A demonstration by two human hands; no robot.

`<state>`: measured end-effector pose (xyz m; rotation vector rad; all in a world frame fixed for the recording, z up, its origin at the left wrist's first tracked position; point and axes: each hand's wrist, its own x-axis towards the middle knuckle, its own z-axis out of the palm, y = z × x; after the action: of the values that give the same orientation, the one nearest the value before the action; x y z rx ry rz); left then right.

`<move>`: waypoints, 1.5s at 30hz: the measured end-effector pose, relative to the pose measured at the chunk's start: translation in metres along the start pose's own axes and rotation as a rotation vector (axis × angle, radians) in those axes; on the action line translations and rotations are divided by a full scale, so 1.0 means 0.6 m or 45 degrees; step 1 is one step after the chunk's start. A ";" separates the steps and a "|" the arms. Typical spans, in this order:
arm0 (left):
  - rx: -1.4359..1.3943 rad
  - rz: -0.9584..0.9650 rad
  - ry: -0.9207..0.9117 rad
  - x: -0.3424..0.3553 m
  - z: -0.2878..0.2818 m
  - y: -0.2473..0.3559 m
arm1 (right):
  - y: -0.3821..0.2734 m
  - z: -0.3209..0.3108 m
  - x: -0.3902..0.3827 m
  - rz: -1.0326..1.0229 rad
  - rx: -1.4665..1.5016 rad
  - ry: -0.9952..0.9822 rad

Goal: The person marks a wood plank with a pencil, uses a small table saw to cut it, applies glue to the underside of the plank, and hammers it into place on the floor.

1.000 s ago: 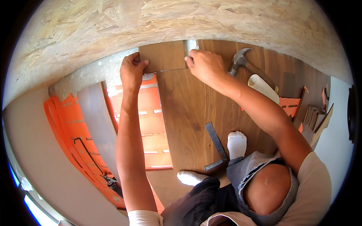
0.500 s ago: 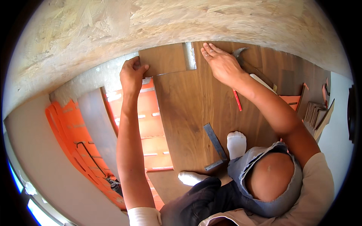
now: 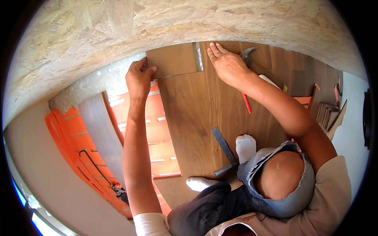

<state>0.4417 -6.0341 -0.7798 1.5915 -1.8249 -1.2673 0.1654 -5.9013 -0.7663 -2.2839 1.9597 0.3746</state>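
- By my judgement, the step in hand is fitting the short floorboard at the floor's far edge, against the foot of the chipboard wall.
- The left hand is at that board's left end, thumb and curled fingers close together, seeming to have hold of its edge; the fingers' undersides are hidden.
- The right hand lies palm down, fingers stretched and nearly together, gripping nothing, on the neighbouring floorboard near the floor's far edge.
- The short board's near edge meets, or nearly meets, the far end of the long floorboard; a narrow gap parts its right end from the neighbouring board.
- As I judge it, closing that gap calls for a level push rightward from the left end, near edge kept in line, with the right hand steadying the laid boards.
- The claw hammer lies just beyond the right hand, should firmer seating be needed; the red pencil and the try square rest nearer the person's feet.
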 end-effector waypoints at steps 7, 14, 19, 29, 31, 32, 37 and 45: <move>0.054 -0.044 -0.057 0.004 0.002 0.000 | 0.001 -0.001 -0.001 0.021 0.041 -0.021; 0.207 0.079 -0.050 -0.001 0.018 -0.003 | -0.003 -0.003 0.001 0.033 0.089 -0.019; 0.257 0.163 -0.089 0.003 0.019 -0.010 | 0.002 -0.002 0.003 0.017 0.004 -0.061; -0.043 0.073 -0.075 -0.007 -0.043 -0.007 | 0.040 -0.007 -0.035 0.007 0.354 0.199; -0.061 0.024 -0.019 -0.048 -0.068 -0.017 | 0.059 -0.019 -0.084 0.048 0.596 0.302; -0.070 -0.003 0.002 -0.073 -0.078 -0.023 | 0.064 -0.022 -0.110 0.154 0.515 0.360; -0.147 -0.102 -0.084 -0.184 -0.071 -0.031 | 0.114 0.001 -0.190 0.511 0.485 0.206; -0.169 -0.037 -0.385 -0.278 -0.025 0.030 | 0.148 -0.006 -0.169 0.407 0.677 0.300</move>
<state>0.4877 -5.8856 -0.7153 1.4220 -1.8487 -1.6821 0.0646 -5.8196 -0.7301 -1.7477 2.1977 -0.3735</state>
